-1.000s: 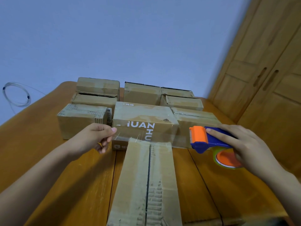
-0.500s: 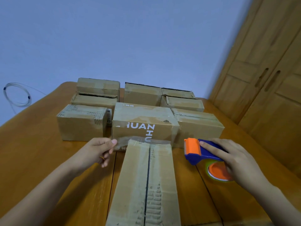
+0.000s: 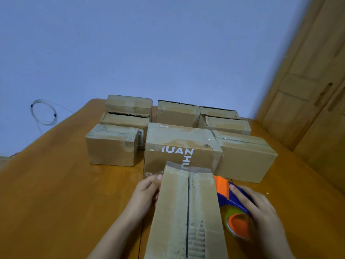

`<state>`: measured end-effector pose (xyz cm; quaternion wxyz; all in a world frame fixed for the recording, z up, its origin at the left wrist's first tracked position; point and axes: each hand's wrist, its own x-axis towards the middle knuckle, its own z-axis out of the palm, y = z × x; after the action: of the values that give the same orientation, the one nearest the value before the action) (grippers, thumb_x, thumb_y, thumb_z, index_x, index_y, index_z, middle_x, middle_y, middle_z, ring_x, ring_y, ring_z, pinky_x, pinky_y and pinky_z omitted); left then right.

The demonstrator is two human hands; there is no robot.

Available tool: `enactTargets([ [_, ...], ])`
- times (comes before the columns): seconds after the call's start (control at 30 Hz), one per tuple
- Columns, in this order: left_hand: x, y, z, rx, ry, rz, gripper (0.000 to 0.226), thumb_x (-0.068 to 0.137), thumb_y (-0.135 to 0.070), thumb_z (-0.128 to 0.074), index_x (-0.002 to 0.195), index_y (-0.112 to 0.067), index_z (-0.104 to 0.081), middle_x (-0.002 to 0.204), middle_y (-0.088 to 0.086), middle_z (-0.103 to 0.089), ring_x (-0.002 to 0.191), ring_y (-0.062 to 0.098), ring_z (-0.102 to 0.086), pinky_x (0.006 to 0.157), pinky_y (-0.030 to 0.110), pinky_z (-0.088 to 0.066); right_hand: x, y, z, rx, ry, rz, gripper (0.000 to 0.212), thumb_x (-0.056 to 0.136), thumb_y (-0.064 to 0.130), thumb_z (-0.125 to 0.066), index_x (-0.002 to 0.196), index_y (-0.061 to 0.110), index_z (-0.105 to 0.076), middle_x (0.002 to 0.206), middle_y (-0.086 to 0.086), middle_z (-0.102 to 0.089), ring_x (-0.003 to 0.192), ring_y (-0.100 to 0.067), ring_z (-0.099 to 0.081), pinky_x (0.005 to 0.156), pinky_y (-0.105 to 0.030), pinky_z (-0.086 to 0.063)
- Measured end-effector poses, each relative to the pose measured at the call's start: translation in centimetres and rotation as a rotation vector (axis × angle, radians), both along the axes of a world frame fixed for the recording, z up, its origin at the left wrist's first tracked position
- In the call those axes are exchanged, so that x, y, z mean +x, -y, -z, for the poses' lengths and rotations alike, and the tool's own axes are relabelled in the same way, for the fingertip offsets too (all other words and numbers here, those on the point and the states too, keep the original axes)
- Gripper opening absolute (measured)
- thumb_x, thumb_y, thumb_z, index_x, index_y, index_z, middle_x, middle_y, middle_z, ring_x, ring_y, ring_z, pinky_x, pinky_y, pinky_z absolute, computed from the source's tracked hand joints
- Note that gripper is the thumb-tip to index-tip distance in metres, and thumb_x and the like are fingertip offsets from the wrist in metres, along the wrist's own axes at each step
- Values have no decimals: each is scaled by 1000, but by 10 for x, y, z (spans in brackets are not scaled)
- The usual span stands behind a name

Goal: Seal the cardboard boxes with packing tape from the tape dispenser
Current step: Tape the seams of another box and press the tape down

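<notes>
Hands: left pinches clear tape at box; right grips dispenser.

Brown cardboard boxes, blue-and-orange tape dispenser, orange-brown table, blue wall

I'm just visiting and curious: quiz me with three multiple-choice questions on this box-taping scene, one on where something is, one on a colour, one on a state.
1. Where is the tape dispenser?
A. Right of the nearest box
B. On top of the printed box
C. Left of the nearest box

2. What colours is the dispenser's body?
A. Red and black
B. Blue and orange
C. Green and white

3. What is the left hand doing?
A. Resting flat on the table
B. Lifting a far box
C. Holding the nearest box's left edge

Answers:
1 A: it sits at that box's right side, gripped by the right hand.
2 B: blue handle, orange head.
3 C: its fingers curl at the box's far left corner.
</notes>
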<state>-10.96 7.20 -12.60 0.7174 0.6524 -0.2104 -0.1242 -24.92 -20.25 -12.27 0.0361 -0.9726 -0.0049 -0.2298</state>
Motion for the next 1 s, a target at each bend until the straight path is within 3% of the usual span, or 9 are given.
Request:
enactTargets([
  [0.07,-2,2,2,-11,-10,-36,39,98,-22,-44,90,14,-56,79,16,-52,69,28,-44,55,28,-40,1,-3,0,24,-21,50,143,37,14,-98,149,43,-15,115,-10,-64,93,-32,-65,64,-46,-56],
  [0.17,-3,4,0,-14,-41,-44,33,98,-21,-46,78,-5,-67,72,14,-51,65,25,-42,52,27,-38,0,-6,-2,-29,44,50,127,51,14,-91,149,45,-16,113,-10,-65,89,-35,-67,62,-49,-56],
  [0.3,4,-1,-4,57,5,-6,47,94,-35,-52,87,10,-62,73,23,-56,65,28,-51,55,28,-43,-3,-10,-5,20,-50,83,132,44,21,-96,148,46,-18,117,-6,-61,94,-33,-65,65,-48,-56],
  [0.43,9,-10,-3,220,-29,54,60,86,-55,-53,96,2,-67,86,29,-63,71,31,-57,66,36,-44,-5,-11,-7,29,-94,126,145,34,12,-98,148,46,-16,115,-10,-64,92,-35,-65,63,-48,-56],
  [0.63,2,-7,0,209,-114,24,56,95,-41,-53,99,15,-58,81,18,-56,70,29,-48,66,38,-39,-5,-10,-5,22,-93,101,147,32,10,-98,149,44,-16,116,-8,-61,101,-22,-47,62,-47,-56],
  [0.73,-2,-6,-3,154,-115,14,52,97,-32,-50,89,19,-53,78,17,-51,69,29,-43,61,33,-36,-5,-10,-8,9,-99,89,149,28,17,-99,149,42,-17,119,-2,-52,101,-20,-43,60,-46,-55],
  [0.87,-12,-1,-25,65,-33,-88,50,96,-32,-42,76,14,-50,69,15,-46,61,24,-39,52,23,-35,-4,-11,-6,0,-75,93,149,28,15,-99,150,41,-17,118,-3,-54,101,-20,-43,60,-46,-55],
  [0.93,-13,-2,-36,121,53,-149,41,100,-23,-40,75,7,-53,64,9,-50,59,18,-47,55,21,-38,-4,-13,-4,13,-50,95,147,32,11,-98,149,42,-16,118,-6,-57,102,-21,-43,61,-47,-56],
  [1.0,-14,-6,-46,215,146,-186,31,102,-17,-40,76,-7,-56,65,-4,-57,62,11,-53,62,29,-43,-3,-14,-3,12,-27,101,148,31,9,-97,150,42,-15,115,-10,-61,102,-21,-43,61,-47,-56],
])
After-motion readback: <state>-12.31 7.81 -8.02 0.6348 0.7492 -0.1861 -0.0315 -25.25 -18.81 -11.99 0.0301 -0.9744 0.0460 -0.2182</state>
